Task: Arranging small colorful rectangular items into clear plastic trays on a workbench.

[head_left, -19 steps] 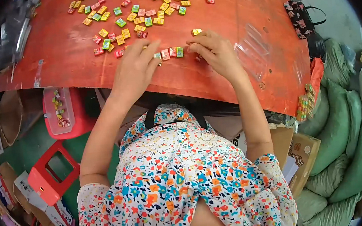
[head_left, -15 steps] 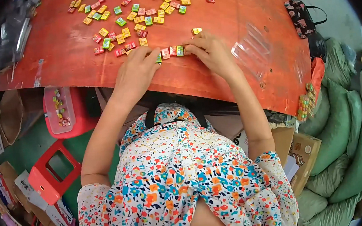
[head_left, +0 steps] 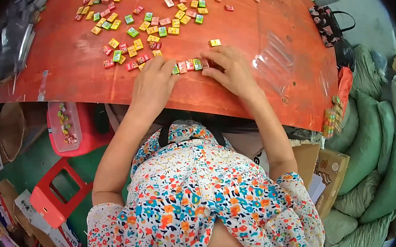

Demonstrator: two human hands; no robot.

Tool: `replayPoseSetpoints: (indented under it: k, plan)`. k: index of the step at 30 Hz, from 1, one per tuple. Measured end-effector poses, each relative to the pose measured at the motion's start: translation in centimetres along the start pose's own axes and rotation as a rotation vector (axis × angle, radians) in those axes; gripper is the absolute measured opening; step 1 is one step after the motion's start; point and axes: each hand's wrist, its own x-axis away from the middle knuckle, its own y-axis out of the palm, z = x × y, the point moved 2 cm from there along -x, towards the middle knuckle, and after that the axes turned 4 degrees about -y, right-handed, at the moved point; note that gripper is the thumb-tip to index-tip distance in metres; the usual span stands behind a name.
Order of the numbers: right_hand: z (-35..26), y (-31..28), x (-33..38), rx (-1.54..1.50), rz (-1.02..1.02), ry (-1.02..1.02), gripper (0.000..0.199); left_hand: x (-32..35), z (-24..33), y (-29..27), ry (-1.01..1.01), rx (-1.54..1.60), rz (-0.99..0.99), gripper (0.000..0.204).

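Near the front edge of the table [head_left: 80, 63], a row of small boxes [head_left: 190, 65] lay between the left hand [head_left: 151, 86], fingers narrowed, grip unclear, and the right hand [head_left: 234, 73], pinching the end box [head_left: 204, 63], the boxes appearing light, stiff, crushable, best held by their ends.

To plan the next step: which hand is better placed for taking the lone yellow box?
Probably the right hand: the yellow box lies just beyond it, the left hand is farther.
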Motion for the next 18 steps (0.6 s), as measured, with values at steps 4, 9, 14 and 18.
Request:
replayPoseSetpoints:
  k: [4,9,14,18]
  plan:
    - [-0.3,-0.7,0.5,0.065,0.106,0.080,0.035,0.1,0.2,-0.8,0.006,0.091,0.022,0.026]
    - [1.8,-0.4,1.4,0.176,0.110,-0.026,0.033,-1.1,0.2,-1.3,0.139,0.049,0.150,0.025]
    - [5.1,-1.5,0.1,0.313,0.183,0.112,0.025,-2.6,-0.4,-1.2,0.139,-0.030,0.145,0.015]
    - [4.5,-1.7,-3.8,0.290,0.298,0.016,0.023,-6.6,-2.1,-0.7,0.189,-0.171,0.290,0.009]
